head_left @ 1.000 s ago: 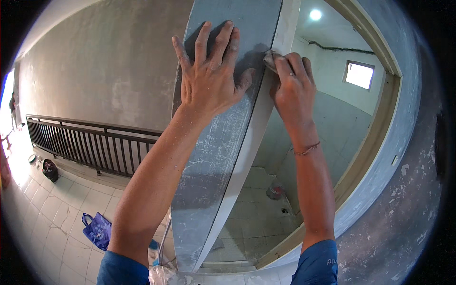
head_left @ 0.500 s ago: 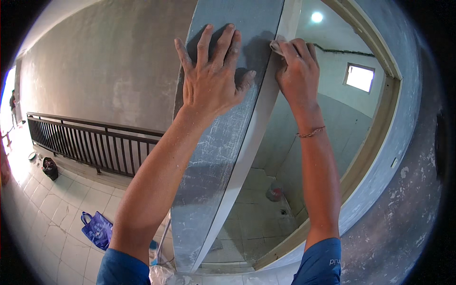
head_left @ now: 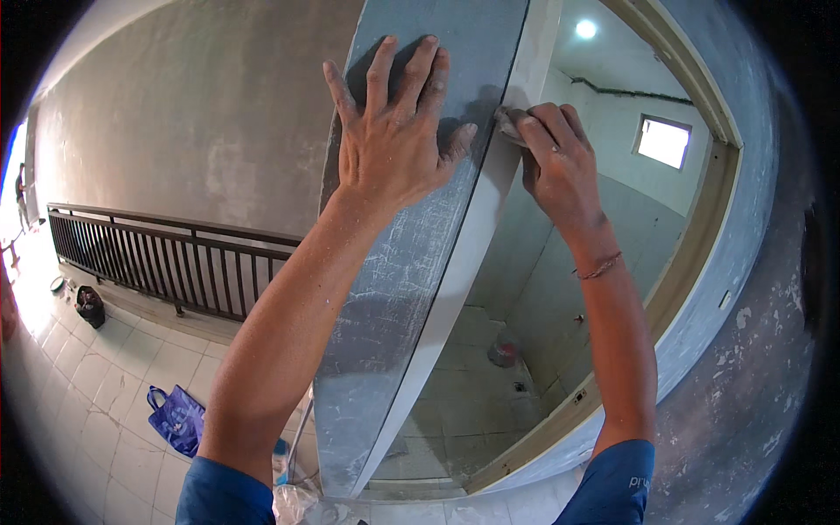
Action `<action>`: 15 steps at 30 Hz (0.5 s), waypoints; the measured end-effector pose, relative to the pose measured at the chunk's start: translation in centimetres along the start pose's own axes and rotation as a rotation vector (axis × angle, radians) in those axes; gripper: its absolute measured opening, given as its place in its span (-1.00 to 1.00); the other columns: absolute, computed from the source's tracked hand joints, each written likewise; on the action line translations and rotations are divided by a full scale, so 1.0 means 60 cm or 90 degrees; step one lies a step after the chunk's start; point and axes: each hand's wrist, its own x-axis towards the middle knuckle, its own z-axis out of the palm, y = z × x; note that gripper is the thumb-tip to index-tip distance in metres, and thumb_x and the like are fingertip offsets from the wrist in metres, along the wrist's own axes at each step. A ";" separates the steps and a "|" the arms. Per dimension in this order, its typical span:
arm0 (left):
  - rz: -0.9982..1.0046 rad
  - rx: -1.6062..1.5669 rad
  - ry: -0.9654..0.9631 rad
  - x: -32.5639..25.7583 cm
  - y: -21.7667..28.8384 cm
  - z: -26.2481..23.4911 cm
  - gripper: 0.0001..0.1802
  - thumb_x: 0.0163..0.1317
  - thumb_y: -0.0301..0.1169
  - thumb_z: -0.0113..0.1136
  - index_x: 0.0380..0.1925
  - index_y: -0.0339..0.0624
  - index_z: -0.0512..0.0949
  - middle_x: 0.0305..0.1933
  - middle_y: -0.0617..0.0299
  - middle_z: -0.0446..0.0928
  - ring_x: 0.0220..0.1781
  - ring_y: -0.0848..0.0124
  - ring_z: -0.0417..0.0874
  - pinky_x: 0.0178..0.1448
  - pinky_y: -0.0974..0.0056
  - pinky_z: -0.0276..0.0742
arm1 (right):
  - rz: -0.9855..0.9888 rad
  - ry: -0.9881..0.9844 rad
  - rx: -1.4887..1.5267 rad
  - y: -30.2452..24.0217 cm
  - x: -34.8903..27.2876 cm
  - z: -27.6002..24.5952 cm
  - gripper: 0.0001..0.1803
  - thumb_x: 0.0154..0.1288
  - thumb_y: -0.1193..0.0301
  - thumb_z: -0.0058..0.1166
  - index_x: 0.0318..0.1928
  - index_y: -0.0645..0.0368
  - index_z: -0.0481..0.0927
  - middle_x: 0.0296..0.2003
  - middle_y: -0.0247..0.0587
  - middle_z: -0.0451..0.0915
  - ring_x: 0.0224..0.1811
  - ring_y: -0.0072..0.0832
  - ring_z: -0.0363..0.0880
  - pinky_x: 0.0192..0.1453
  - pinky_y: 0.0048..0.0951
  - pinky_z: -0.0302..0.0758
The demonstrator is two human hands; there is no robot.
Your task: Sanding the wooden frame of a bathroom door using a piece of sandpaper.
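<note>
My left hand (head_left: 394, 131) lies flat with fingers spread on the grey plastered wall strip (head_left: 385, 289) beside a doorway. Pale dust coats its fingertips. At the pale door frame (head_left: 464, 254), my right hand (head_left: 560, 153) is closed on a small folded piece of sandpaper (head_left: 510, 125), greyish and worn. The sandpaper rests against the frame's edge near the dark seam where frame and wall meet. My fingers cover part of it. A thin cord bracelet (head_left: 599, 266) circles my right wrist.
Through the doorway is a tiled room with a bucket (head_left: 503, 352) and a small window (head_left: 662, 142). At left run a dark metal railing (head_left: 175, 254) and a tiled floor (head_left: 114, 437) with a blue bag (head_left: 178, 420) and a black bin (head_left: 89, 306). A person (head_left: 21, 197) stands far left.
My right hand has slid down along the frame with the sandpaper, its forearm shifting right. My left hand stays pressed on the wall in nearly the same place.
</note>
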 end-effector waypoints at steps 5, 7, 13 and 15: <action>0.001 -0.016 0.003 0.000 0.003 0.002 -0.21 0.16 0.05 0.16 0.35 -0.02 0.23 0.45 0.32 0.07 0.49 0.15 -0.05 0.36 -0.55 -0.16 | -0.040 0.057 -0.044 0.027 0.039 0.002 -0.78 -0.04 0.61 0.10 -0.30 0.17 0.50 -0.31 -0.26 0.43 -0.21 -0.26 0.46 -0.14 -0.29 0.53; 0.002 -0.015 0.004 0.001 0.002 0.001 -0.20 0.16 0.06 0.16 0.35 -0.02 0.23 0.45 0.33 0.07 0.49 0.15 -0.05 0.36 -0.55 -0.15 | -0.042 0.015 -0.023 0.021 0.021 -0.006 -0.78 -0.02 0.61 0.10 -0.28 0.17 0.52 -0.31 -0.27 0.43 -0.21 -0.27 0.46 -0.14 -0.29 0.53; -0.001 -0.012 0.018 0.003 0.006 0.001 -0.20 0.17 0.08 0.15 0.35 -0.01 0.22 0.45 0.34 0.08 0.48 0.15 -0.04 0.36 -0.54 -0.13 | -0.072 -0.006 -0.040 0.037 0.032 -0.011 -0.79 0.03 0.61 0.08 -0.26 0.16 0.52 -0.31 -0.29 0.43 -0.20 -0.30 0.46 -0.14 -0.31 0.55; -0.003 -0.005 0.016 0.004 0.005 -0.002 -0.20 0.17 0.08 0.14 0.35 -0.01 0.23 0.45 0.34 0.08 0.48 0.15 -0.03 0.36 -0.54 -0.13 | -0.057 -0.002 -0.061 0.036 0.031 -0.013 -0.80 0.03 0.61 0.09 -0.27 0.16 0.51 -0.29 -0.31 0.42 -0.19 -0.33 0.46 -0.13 -0.33 0.57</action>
